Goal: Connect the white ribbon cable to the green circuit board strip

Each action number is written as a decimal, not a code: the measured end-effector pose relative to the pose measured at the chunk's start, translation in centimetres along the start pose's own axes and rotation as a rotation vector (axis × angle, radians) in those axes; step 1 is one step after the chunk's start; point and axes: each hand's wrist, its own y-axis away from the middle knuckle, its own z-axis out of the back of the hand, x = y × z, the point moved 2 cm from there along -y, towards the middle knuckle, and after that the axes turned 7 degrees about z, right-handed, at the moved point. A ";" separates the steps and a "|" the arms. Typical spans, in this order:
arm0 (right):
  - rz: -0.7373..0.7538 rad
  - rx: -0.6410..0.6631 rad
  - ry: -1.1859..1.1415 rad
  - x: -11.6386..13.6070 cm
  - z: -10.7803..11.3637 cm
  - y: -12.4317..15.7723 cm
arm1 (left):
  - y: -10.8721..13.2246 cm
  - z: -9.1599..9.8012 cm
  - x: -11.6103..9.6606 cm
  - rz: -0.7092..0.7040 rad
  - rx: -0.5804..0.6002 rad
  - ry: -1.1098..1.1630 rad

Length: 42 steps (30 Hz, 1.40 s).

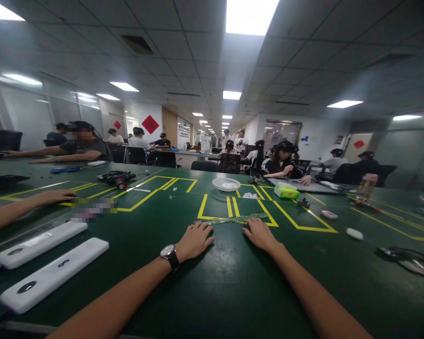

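My left hand (197, 241), with a dark-strapped watch (169, 256) on the wrist, lies palm down on the dark green table, fingers spread. My right hand (260, 234) rests to its right, also flat with fingers apart. Just beyond the fingertips lies a long, thin green strip (238, 218), which looks like a narrow circuit board. Its left end is near my left fingers and its right part is close to my right fingers. I cannot tell whether the fingertips touch it. Neither hand holds anything.
Yellow tape outlines mark the table. A clear round dish (226, 183) and a green-yellow packet (286, 190) lie ahead. Two white elongated devices (54, 275) are at left, near another person's hand (54, 197). A white oval object (354, 233) lies right.
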 end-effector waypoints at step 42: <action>0.208 -0.006 -0.189 10.6 2.4 2.5 | -1.3 -0.7 -1.0 0.301 0.110 1.069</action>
